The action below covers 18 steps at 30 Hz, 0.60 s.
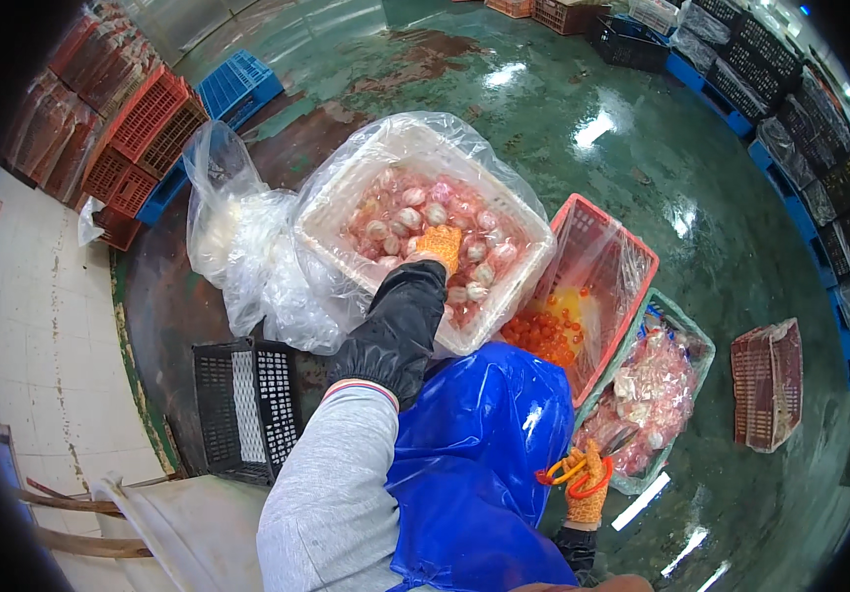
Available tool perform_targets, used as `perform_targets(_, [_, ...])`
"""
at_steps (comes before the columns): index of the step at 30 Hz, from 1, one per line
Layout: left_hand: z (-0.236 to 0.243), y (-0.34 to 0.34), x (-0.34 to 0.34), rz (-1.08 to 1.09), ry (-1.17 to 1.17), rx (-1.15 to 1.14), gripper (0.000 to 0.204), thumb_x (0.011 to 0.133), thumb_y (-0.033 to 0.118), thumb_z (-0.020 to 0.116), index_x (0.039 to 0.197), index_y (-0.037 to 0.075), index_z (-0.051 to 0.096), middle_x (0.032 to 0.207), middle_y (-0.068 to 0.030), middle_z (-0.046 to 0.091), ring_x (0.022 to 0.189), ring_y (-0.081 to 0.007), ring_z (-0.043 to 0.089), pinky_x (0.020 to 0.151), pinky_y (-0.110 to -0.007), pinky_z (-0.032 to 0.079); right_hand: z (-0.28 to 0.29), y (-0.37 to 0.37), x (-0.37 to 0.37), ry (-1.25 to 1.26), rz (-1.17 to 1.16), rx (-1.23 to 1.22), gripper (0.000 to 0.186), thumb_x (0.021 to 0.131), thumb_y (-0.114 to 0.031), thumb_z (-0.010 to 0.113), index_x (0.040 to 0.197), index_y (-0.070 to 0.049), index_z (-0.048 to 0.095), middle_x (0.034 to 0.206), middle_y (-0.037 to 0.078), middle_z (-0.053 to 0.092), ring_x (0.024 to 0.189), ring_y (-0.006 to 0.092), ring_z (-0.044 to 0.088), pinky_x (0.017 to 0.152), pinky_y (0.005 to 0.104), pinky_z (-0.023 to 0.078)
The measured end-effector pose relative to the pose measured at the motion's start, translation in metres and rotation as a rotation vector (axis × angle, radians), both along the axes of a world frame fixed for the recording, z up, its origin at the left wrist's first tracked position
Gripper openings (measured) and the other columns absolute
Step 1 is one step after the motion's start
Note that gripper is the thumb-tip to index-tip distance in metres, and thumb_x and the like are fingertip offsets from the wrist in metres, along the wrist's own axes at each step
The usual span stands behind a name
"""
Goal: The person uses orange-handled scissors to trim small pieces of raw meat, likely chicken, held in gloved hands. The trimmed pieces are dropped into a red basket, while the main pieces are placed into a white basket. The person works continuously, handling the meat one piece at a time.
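My left hand (440, 245), in an orange knit glove and black sleeve cover, reaches into a white crate (331, 202) lined with clear plastic. Its fingers curl down among pale, ball-shaped pieces (410, 217) lying in pinkish, shiny film or liquid; whatever is under them is hidden. At the lower right, my right hand (586, 493), gloved alike, is closed on scissors (575, 469) with red and yellow handles. The scissors' grey blades point over a green crate (698, 345) holding crumpled, pinkish plastic wrappings (647, 395).
Orange round balls (543, 335) lie in a plastic-lined red crate (632, 247) between the white and green ones. Clear bags (272, 257) and a black crate (245, 409) stand left. A reddish crate (767, 385) sits right on wet green floor (583, 163). Stacked crates line both sides.
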<state>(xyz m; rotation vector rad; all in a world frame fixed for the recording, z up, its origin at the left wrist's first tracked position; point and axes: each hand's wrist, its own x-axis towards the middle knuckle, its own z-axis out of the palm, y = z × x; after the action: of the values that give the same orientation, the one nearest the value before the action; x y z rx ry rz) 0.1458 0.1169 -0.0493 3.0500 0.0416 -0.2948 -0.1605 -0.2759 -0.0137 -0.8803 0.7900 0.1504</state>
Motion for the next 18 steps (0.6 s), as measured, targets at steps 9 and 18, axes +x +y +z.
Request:
perform_targets(9, [0.017, 0.013, -0.030, 0.166, 0.112, -0.476, 0.053, 0.069, 0.039, 0.062, 0.110, 0.007, 0.056, 0.106, -0.0189, 0.058, 0.101, -0.0315, 0.054, 0.087, -0.039, 0.043, 0.005, 0.018, 0.018, 0.003, 0.048, -0.091, 0.036, 0.085, -0.021, 0.056, 0.117, -0.009, 0.047, 0.083, 0.011, 0.058, 0.065, 0.0188, 0.056, 0.059, 0.0288, 0.049])
perform_targets(18, [0.054, -0.049, -0.095, 0.554, 0.292, -2.685, 0.040, 0.087, 0.037, 0.051, 0.108, 0.002, 0.050, 0.106, -0.0158, 0.055, 0.101, -0.0302, 0.052, 0.084, -0.041, 0.048, 0.056, 0.082, 0.067, -0.532, 0.530, -1.168, 0.041, 0.083, -0.013, 0.057, 0.123, -0.010, 0.046, 0.074, 0.006, 0.052, 0.058, 0.0142, 0.048, 0.052, 0.0252, 0.041])
